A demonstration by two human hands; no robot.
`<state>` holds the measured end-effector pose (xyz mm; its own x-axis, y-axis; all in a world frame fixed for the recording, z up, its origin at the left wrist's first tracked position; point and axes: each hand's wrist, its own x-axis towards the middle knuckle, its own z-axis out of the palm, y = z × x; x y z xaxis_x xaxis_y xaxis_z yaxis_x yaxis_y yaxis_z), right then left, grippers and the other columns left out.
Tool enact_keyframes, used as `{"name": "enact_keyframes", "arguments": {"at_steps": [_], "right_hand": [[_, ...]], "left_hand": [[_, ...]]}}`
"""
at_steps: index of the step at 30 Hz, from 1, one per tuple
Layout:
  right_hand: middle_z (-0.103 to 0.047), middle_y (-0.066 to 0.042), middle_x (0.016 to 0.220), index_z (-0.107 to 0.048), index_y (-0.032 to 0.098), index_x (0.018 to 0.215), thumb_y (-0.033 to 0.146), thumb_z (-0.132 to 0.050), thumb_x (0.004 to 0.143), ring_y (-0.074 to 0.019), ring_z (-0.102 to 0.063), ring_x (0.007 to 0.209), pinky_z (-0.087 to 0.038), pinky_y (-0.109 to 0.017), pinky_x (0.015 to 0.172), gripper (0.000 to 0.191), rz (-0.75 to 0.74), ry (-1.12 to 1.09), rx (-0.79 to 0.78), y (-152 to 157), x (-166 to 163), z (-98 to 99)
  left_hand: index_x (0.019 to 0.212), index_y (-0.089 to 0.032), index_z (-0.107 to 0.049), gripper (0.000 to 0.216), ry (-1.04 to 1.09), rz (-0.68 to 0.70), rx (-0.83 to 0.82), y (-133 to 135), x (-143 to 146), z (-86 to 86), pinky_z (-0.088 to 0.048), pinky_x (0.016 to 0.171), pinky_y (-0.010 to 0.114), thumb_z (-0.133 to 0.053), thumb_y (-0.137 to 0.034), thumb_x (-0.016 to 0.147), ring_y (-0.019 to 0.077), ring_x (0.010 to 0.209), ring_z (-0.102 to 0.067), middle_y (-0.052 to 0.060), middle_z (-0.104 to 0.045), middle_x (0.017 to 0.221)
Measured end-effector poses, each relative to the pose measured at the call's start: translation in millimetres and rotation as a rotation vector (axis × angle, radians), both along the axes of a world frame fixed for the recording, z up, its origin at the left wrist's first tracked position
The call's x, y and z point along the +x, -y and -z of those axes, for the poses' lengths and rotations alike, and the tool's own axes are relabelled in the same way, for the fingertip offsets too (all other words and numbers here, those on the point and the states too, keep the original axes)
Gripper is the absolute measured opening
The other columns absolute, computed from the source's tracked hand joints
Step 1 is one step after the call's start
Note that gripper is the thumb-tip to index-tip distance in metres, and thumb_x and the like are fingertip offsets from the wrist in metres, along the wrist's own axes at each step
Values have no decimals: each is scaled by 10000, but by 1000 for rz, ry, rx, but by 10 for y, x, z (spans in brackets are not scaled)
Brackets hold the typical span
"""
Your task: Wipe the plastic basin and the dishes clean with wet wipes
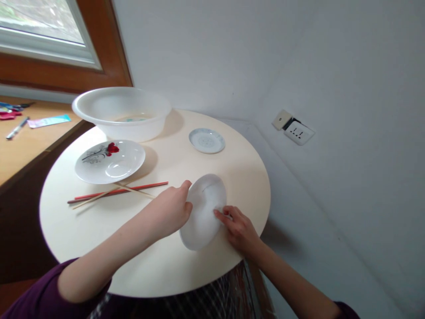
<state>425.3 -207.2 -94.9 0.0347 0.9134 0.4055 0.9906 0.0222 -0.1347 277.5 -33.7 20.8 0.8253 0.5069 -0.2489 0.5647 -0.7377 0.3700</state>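
A plain white plate (202,221) is tilted up on its edge near the front of the round table, with its pale face towards me. My left hand (175,206) grips the plate's left rim, thumb and fingers closed around it. At the plate's right side, my right hand (239,228) has its fingers pinched together, with the fingertips against the plate's face. A small whitish bit shows between those fingertips, too small to name. The fingers behind the rim are hidden.
The round cream table (172,274) holds a large white basin (136,130), a flower-patterned bowl (124,168), several crossed chopsticks (99,193) and a small blue-patterned plate (206,141). A wooden desk (16,155) adjoins at left; walls stand behind and right, with a socket (299,133).
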Motion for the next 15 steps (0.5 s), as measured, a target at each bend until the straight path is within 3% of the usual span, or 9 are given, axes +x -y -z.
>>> {"name": "enact_keyframes", "arguments": {"at_steps": [3, 5, 8, 11, 13, 15], "right_hand": [[-513, -97, 930, -537, 165, 1140, -58, -358, 671, -190, -504, 840, -510, -318, 699, 549, 19, -107, 9, 52, -84, 58], [-509, -89, 921, -543, 177, 1133, -56, -359, 671, -184, -507, 828, -510, -314, 691, 550, 26, -149, 17, 47, -107, 62], [-510, -82, 890, -558, 178, 1119, -46, -362, 689, -179, -509, 797, -505, -308, 671, 523, 30, -184, 25, 22, -136, 50], [-513, -82, 874, -569, 170, 1110, -36, -366, 714, -176, -508, 781, -497, -306, 667, 491, 44, -212, 33, 8, -184, 45], [-513, -73, 871, -570, 188, 1108, -34, -363, 716, -169, -506, 769, -491, -298, 656, 496, 56, -233, 41, 12, -227, 51], [-510, -59, 861, -571, 208, 1104, -34, -361, 707, -162, -502, 755, -485, -289, 643, 509, 53, -247, 54, 28, -272, 60]], "left_hand": [[993, -155, -511, 282, 133, 1, 43, 22, 16, 40, -456, 654, 379, -360, -158, 755, 270, 783, -607, 101, -612, 805], [1086, -161, -486, 361, 407, 14, 20, 44, 10, 130, -454, 769, 404, -386, -159, 738, 248, 896, -577, 107, -582, 952], [1233, -184, -375, 514, 829, 140, -61, 78, -29, 331, -391, 931, 434, -439, -191, 723, 239, 1123, -467, 131, -483, 1190], [1019, -179, -514, 308, 968, 281, -56, 95, -68, 490, -271, 1022, 509, -422, -199, 725, 284, 1282, -309, 150, -384, 1340], [713, -196, -512, 115, 1006, 351, -4, 83, -70, 521, -216, 1040, 540, -399, -184, 698, 298, 1266, -331, 135, -510, 1228], [559, -222, -398, 103, 1051, 450, 50, 47, -44, 487, -280, 1001, 529, -397, -177, 652, 276, 1059, -508, 97, -632, 841]]}}
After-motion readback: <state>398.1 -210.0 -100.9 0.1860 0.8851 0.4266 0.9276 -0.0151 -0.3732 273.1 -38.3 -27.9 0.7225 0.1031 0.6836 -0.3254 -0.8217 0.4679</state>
